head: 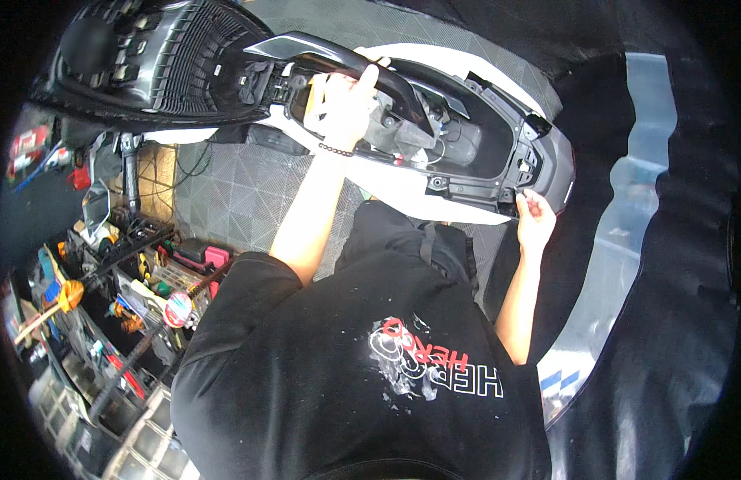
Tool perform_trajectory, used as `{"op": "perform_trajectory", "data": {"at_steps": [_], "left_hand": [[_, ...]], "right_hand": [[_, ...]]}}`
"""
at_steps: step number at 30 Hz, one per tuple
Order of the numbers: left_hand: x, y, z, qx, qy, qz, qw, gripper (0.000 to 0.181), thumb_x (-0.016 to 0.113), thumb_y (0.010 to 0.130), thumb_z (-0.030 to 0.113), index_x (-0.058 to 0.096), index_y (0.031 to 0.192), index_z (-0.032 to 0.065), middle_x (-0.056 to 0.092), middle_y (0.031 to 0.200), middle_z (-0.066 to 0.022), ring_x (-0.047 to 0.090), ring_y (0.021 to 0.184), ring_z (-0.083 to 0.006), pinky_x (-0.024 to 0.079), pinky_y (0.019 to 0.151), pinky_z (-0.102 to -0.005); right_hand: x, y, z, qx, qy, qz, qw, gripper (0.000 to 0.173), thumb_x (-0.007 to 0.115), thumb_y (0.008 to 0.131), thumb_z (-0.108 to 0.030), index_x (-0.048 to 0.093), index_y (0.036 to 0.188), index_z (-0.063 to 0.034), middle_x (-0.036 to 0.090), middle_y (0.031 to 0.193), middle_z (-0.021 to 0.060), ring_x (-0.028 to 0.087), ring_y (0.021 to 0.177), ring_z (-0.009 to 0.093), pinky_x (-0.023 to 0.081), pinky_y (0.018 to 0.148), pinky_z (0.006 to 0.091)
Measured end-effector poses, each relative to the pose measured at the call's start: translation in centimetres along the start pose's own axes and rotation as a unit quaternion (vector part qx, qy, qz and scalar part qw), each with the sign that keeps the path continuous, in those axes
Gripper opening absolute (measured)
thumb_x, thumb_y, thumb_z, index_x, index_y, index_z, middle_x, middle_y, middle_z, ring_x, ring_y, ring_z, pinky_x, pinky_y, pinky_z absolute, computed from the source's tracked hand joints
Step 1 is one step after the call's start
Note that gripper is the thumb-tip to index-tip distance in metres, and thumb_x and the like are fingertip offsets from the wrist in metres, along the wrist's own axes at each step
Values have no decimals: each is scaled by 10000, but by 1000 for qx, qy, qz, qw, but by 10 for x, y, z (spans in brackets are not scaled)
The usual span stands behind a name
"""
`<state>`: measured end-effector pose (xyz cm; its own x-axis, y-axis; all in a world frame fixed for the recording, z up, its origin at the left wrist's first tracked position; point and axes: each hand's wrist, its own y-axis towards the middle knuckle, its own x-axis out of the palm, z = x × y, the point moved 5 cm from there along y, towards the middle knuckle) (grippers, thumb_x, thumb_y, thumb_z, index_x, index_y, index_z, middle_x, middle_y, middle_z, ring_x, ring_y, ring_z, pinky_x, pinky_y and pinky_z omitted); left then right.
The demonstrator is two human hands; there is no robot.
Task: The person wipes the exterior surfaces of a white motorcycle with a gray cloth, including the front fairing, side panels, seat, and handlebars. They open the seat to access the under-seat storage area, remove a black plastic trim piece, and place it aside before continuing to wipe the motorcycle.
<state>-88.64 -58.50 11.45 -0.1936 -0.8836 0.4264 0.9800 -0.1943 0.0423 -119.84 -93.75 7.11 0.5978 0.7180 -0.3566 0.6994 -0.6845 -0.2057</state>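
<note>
A motor scooter body with white side panels (406, 195) lies across the view, its seat (184, 66) tipped up at the left with the ribbed underside showing. My left hand (349, 102) grips a long glossy black trim panel (400, 90), held slantwise over the open seat compartment (490, 150). Beneath that panel, wiring and grey parts show in the compartment. At the rear, my right hand (533, 216) has thumb and fingers together at the near edge of the grey tail section (556, 171). Whether a small part is between those fingers cannot be told.
A tool cart (184, 276) with a pink box, screwdrivers and other tools stands at the lower left, near a crate (148, 447). Dark sheeting with a clear strip (631, 210) hangs at the right. Patterned floor tiles (238, 192) lie under the scooter.
</note>
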Motion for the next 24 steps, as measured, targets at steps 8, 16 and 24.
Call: {"op": "perform_trajectory", "data": {"at_steps": [8,16,24], "left_hand": [[66,-49,19,33,-45,112,992,258,604,1025,36,558,1276,6,682,1166,-129,695,1107,-278,595,921,-371],[152,-123,56,79,119,128,981,256,583,1046,79,550,1288,0,695,1173,-152,729,1057,-297,630,876,-380],[174,-159,82,156,-42,162,973,258,578,1068,216,581,1178,-17,701,1139,-161,737,1012,-270,611,816,-357]], "right_hand": [[-51,11,23,10,81,-43,996,233,788,891,-1,725,1114,20,687,903,28,658,835,101,544,786,234],[-126,34,37,33,172,-113,978,240,709,934,46,673,1169,70,722,1029,140,722,941,194,606,869,304],[-133,47,21,26,205,-179,962,253,713,930,41,663,1173,92,714,1033,154,726,972,218,611,893,326]]}}
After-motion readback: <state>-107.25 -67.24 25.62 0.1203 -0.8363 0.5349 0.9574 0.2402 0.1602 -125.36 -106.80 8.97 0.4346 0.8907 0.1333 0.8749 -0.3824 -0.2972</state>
